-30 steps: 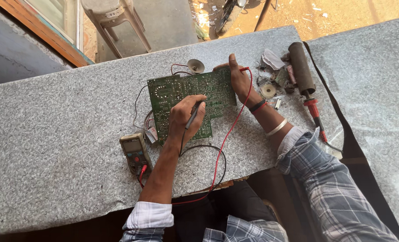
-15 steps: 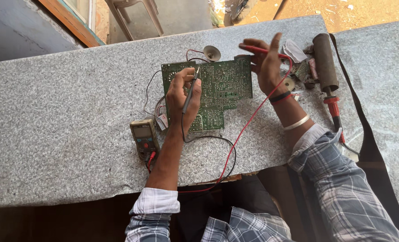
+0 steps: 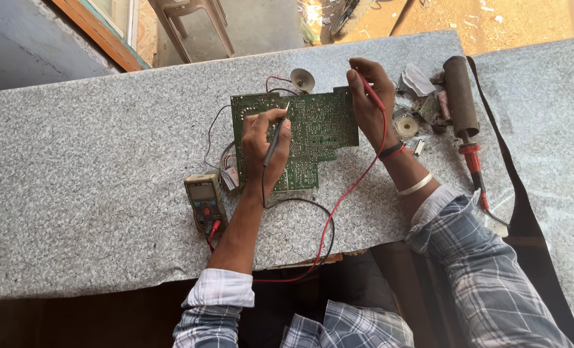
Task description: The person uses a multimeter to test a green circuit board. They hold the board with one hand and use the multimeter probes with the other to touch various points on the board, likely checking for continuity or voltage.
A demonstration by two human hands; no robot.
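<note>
Altogether, one green circuit board (image 3: 316, 132) is laid flat on the speckled grey desk (image 3: 93, 193), near its far edge, and two hands are worked over it. The left hand (image 3: 264, 145) is rested on the board's left half, its grip closed narrowly, pen-fashion, around one black probe (image 3: 275, 142), whose tip is pressed to the board near its upper edge. The right hand (image 3: 367, 103) is set at the board's right edge, its grip pinched on one red probe (image 3: 367, 90), which is held slanted along the fingers.

Two leads are counted: one black lead (image 3: 300, 209), looped on the desk below the board, and one red lead (image 3: 338, 200), run from the right hand down past the desk's near edge. Both are led to one yellowish multimeter (image 3: 204, 200), laid just left of the board and below it, apart from the left hand. One small round speaker (image 3: 302, 80) is seen just beyond the board's far edge, joined to it by thin wires.

To the right of the right hand, one dark cylindrical tool (image 3: 461, 96) with a red neck is laid, and between it and the hand a cluster of small parts (image 3: 416, 109) is scattered; their number cannot be told. One metal bangle (image 3: 416, 185) is worn on the right wrist.
</note>
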